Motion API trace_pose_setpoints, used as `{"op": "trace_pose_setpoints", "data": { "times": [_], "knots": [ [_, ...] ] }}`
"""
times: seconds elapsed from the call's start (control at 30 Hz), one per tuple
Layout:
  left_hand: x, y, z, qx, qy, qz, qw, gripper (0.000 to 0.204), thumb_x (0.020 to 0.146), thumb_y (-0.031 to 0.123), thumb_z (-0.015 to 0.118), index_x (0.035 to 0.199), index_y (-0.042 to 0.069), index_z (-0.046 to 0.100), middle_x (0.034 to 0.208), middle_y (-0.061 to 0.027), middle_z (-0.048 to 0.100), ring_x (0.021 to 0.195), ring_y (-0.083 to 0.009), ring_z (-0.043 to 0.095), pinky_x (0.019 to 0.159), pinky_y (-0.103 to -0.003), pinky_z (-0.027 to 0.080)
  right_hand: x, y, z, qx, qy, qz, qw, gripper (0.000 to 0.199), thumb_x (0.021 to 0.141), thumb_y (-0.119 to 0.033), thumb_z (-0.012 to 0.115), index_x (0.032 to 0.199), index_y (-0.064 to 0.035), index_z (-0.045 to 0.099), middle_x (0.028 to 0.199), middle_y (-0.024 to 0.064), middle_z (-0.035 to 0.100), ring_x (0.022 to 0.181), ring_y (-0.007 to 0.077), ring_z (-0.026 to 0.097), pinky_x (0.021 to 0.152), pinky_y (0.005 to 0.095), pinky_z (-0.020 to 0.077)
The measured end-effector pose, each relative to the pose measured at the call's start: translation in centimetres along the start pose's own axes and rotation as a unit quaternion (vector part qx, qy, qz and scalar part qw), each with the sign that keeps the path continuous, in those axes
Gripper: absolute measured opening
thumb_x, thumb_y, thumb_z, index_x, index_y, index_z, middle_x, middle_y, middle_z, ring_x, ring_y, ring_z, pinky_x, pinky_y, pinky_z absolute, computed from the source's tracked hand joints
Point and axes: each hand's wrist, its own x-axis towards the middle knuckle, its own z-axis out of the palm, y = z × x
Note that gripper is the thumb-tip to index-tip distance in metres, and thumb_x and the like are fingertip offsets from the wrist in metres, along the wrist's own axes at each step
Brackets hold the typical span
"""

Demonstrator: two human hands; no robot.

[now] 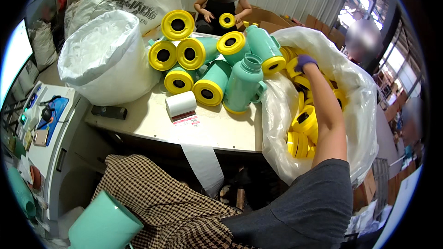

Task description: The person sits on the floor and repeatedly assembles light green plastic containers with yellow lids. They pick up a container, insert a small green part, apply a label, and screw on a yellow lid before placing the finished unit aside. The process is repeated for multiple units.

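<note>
Corrugated metal walls and cardboard boxes close in a crowded workspace around a pale counter point(221, 131). At its right edge a big clear bag point(364, 110) gapes upward, full of yellow rings point(302, 124). The right hand point(304, 62), in a purple glove, reaches deep into the bag's far side and lies on the topmost rings; whether its fingers are closed on one cannot be told. The rings lie loose at every angle, most tilted on edge with their dark holes facing left or up. The bag's walls stand close on both sides of the forearm, leaving only the open mouth above for moving.

Just left of the bag, mint-green flasks point(244, 83) with yellow ends are stacked on the counter, mostly lying with long axes running away from the person and holes facing the camera; one stands upright against the bag. A white label roll point(181, 103) lies in front of them, its strip hanging over the near edge. A white sack point(106, 60) fills the counter's left end.

At the lower left a mint-green flask body point(104, 223) rests on a checked lap, long axis slanting up to the right; the left hand is out of view. Across the counter another person holds a yellow ring point(227, 20).
</note>
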Motion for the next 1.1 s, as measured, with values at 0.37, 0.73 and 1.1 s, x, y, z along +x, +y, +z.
{"op": "trace_pose_setpoints", "data": {
  "times": [0.37, 0.73, 1.1],
  "knots": [
    [-9.3, -1.2, 7.8, -0.552, -0.041, -0.342, 0.759, 0.044, 0.106, 0.035, 0.044, 0.141, 0.01, 0.053, 0.139, -0.0086, 0.059, 0.124, -0.0226, 0.058, 0.107, -0.039, 0.047, 0.6, 3.4, 18.9, -0.047, 0.047, 0.143, 0.988, 0.053, 0.089, -0.023, 0.067, 0.14, -0.0147, 0.057, 0.143, 0.0165, 0.057, 0.13, 0.0324, 0.057, 0.106, 0.042, 0.048],
    [-8.4, -3.4, 10.4, -0.619, -0.031, -0.38, 0.687, 0.04, 0.105, 0.03, 0.042, 0.134, 0.006, 0.057, 0.128, -0.007, 0.064, 0.117, -0.0211, 0.06, 0.103, -0.036, 0.047, 8.3, 17.6, -9.4, -0.152, 0.231, -0.016, 0.961, 0.047, 0.094, -0.044, 0.061, 0.107, 0.0, 0.071, 0.1, 0.0289, 0.07, 0.089, 0.0451, 0.067, 0.081, 0.0533, 0.0526],
    [-8.8, 4.4, 6.0, -0.468, 0.038, -0.35, 0.811, 0.033, 0.104, 0.029, 0.044, 0.125, 0.004, 0.053, 0.115, -0.008, 0.063, 0.105, -0.0196, 0.063, 0.091, -0.034, 0.051, -24.6, -41.1, -14.5, 0.645, 0.078, -0.48, 0.589, 0.052, 0.088, -0.022, 0.077, 0.133, -0.0018, 0.059, 0.114, 0.0142, 0.069, 0.099, 0.0201, 0.067, 0.083, 0.0333, 0.0554]
  ]
}}
